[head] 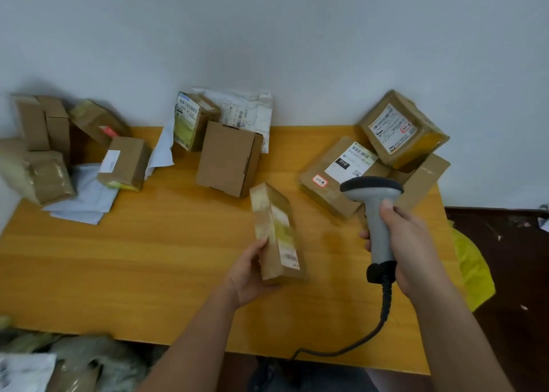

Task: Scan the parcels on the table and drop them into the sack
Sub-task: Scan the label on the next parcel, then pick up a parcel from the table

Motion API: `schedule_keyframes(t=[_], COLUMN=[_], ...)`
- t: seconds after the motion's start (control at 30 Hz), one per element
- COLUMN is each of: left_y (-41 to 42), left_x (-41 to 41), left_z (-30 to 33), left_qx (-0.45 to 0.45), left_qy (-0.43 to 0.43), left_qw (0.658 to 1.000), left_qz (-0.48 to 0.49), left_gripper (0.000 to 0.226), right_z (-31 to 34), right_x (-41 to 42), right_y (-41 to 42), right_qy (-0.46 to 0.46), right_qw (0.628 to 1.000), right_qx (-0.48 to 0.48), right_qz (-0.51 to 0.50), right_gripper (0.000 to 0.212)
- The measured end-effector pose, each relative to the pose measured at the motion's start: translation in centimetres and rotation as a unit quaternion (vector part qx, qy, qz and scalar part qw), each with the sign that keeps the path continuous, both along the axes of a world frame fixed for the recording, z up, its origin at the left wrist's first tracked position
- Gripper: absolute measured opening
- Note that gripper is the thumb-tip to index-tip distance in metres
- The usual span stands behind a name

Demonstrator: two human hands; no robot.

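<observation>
My left hand (pixel 248 272) grips a long narrow cardboard parcel (pixel 276 231) by its near end, holding it over the wooden table (pixel 133 258) with its label facing right. My right hand (pixel 413 249) holds the grey barcode scanner (pixel 377 213) by its handle, its head above the parcel's far end and to the right of it. The scanner's black cable (pixel 383 311) curls off the table's front edge. Part of a sack (pixel 74 359) with parcels inside shows at the bottom left.
Several parcels lie along the wall: a brown box (pixel 227 158) at the centre, a taped stack (pixel 380 159) at the right, boxes and white mailers (pixel 83 195) at the left. A yellow bag (pixel 472 266) hangs off the right edge.
</observation>
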State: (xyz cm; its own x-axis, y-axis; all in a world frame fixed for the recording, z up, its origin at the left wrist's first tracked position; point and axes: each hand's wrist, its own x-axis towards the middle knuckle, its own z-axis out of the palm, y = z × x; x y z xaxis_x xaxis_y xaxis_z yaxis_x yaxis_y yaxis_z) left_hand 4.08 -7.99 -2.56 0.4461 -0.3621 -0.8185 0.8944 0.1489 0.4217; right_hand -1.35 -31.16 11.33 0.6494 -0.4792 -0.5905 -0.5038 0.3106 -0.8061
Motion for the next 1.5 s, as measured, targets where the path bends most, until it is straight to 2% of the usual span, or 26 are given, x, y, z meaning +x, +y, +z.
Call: schedule_keyframes(t=[0.1, 0.23, 0.37, 0.47, 0.53, 0.57, 0.67, 0.73, 0.8, 0.87, 0.9, 0.97, 1.0, 1.07, 1.1, 1.13, 1.23, 1.3, 1.4, 1.5], left_y=[1.3, 2.4, 3.2, 4.4, 5.3, 5.6, 5.3, 4.5, 3.6, 2.4, 1.7, 0.4, -0.1, -0.7, -0.8, -0.8, -0.1, 0.4, 0.9, 1.5], left_x=[-0.9, -1.7, -1.7, -1.0, 0.0, 0.6, 2.3, 3.0, 3.2, 2.5, 1.7, -0.2, -1.1, -2.0, -2.1, -2.0, -1.4, -0.6, 0.0, -1.3], left_z=[-0.5, -1.7, -2.2, -1.6, -1.1, -0.8, -0.1, 0.0, -0.3, -0.2, -0.1, -0.1, -0.3, -0.7, -1.0, -1.3, -1.3, -1.2, -1.5, -1.8], left_qx=[0.007, 0.094, 0.157, 0.182, 0.204, 0.219, 0.266, 0.32, 0.416, 0.504, 0.547, 0.596, 0.587, 0.523, 0.5, 0.49, 0.468, 0.458, 0.48, 0.455], left_qy=[0.009, 0.005, -0.008, -0.022, -0.061, -0.086, -0.198, -0.309, -0.404, -0.427, -0.402, -0.307, -0.253, -0.148, -0.127, -0.138, -0.258, -0.28, -0.184, -0.083], left_qw=[0.998, 0.994, 0.987, 0.97, 0.938, 0.91, 0.797, 0.742, 0.7, 0.665, 0.651, 0.663, 0.703, 0.809, 0.835, 0.842, 0.831, 0.834, 0.852, 0.879], left_qz=[0.062, 0.047, -0.039, -0.161, -0.275, -0.342, -0.506, -0.502, -0.418, -0.348, -0.339, -0.335, -0.314, -0.223, -0.192, -0.181, -0.156, -0.126, -0.105, -0.116], left_gripper=[0.049, 0.049, 0.056, 0.058, 0.066, 0.069, 0.063, 0.053, 0.046, 0.053, 0.067, 0.101, 0.113, 0.125, 0.126, 0.125, 0.114, 0.11, 0.1, 0.091], right_z=[-0.1, -0.4, -0.6, -0.5, -0.6, -0.6, -1.0, -1.1, -1.1, -1.2, -1.3, -1.5, -1.6, -2.0, -2.3, -2.6, -4.2, -6.0, -9.1, -11.0], right_x=[-0.4, -0.5, -0.3, -0.3, -0.3, -0.4, -0.5, -0.6, -0.6, -0.5, -0.4, -0.3, -0.3, -0.3, -0.2, -0.1, 0.7, 1.1, 1.4, 1.0], right_y=[1.1, 2.4, 3.2, 3.4, 3.5, 3.5, 3.5, 3.5, 3.5, 3.5, 3.4, 3.4, 3.3, 3.1, 3.0, 2.9, 3.2, 3.8, 4.8, 6.0], right_qy=[0.0, 0.01, 0.02, 0.014, 0.014, 0.017, 0.025, 0.025, 0.023, 0.021, 0.02, 0.019, 0.021, 0.026, 0.025, 0.023, 0.04, 0.07, 0.117, 0.13], right_qw=[1.0, 0.998, 0.996, 0.995, 0.995, 0.995, 0.995, 0.995, 0.995, 0.995, 0.995, 0.995, 0.995, 0.994, 0.994, 0.993, 0.987, 0.983, 0.975, 0.974], right_qx=[0.002, 0.002, 0.001, 0.002, -0.001, -0.002, -0.004, -0.004, -0.002, -0.002, -0.003, -0.003, -0.003, -0.003, -0.004, -0.005, -0.007, -0.009, 0.009, 0.042], right_qz=[0.02, 0.058, 0.092, 0.102, 0.101, 0.099, 0.094, 0.093, 0.093, 0.094, 0.095, 0.097, 0.099, 0.104, 0.11, 0.119, 0.153, 0.171, 0.186, 0.179], right_gripper=[0.015, 0.017, 0.026, 0.027, 0.026, 0.027, 0.029, 0.028, 0.026, 0.025, 0.025, 0.025, 0.025, 0.024, 0.024, 0.024, 0.025, 0.024, 0.028, 0.03])
